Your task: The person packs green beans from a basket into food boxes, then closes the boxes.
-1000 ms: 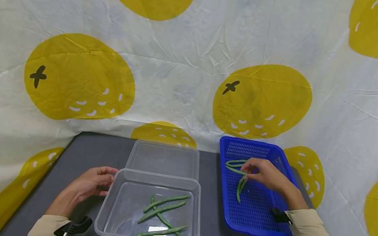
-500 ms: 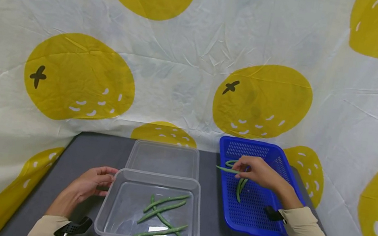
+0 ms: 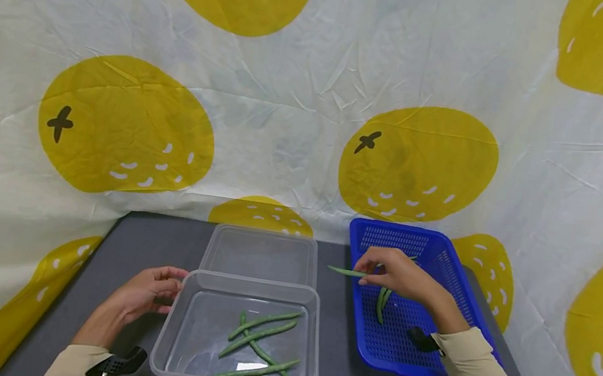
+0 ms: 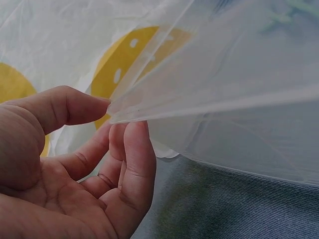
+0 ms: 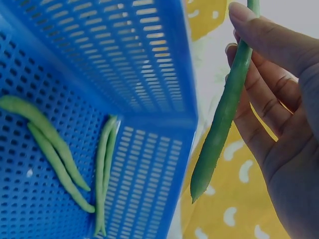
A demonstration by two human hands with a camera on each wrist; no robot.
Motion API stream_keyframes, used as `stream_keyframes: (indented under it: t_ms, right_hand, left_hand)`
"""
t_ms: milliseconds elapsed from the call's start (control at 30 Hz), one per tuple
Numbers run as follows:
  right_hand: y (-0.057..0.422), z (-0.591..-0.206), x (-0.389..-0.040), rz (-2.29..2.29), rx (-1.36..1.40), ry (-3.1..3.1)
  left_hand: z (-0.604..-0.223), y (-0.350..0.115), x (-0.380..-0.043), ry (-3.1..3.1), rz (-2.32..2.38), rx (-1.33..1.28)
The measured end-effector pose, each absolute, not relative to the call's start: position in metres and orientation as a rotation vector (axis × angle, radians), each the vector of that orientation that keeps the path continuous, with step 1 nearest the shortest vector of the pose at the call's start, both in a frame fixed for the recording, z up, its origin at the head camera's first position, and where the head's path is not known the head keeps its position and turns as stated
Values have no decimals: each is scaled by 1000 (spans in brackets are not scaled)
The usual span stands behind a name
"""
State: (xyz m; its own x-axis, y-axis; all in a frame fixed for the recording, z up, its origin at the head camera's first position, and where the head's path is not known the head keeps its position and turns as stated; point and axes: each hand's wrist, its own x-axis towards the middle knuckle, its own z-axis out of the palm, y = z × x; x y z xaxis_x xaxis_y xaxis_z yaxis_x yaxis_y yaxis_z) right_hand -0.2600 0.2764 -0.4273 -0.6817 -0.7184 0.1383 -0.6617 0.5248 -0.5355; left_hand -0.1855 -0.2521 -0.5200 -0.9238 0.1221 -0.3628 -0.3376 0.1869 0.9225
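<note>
No text, label, brand, number or sign can be read in any view.

Printed cloth [image 3: 278, 145] (white, yellow) backs the table [image 3: 333, 365].

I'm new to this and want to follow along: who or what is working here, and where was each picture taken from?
No machine here, just a person's two bare hands. The wide picture comes from a camera on the head; the two close-ups come from one on each wrist. On the dark table stand a clear box holding four green beans, what looks like its lid behind it, and a blue basket with more beans. The left hand pinches the box's rim; the right hand pinches a single bean.
</note>
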Motion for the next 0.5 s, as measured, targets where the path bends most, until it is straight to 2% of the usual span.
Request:
stream_keyframes:
  t_ms: [500]
  right_hand:
    - [252,-424,-254,-857,-1332,2599]
  left_hand:
    - [-519,-252,-185,2115,1782,-205]
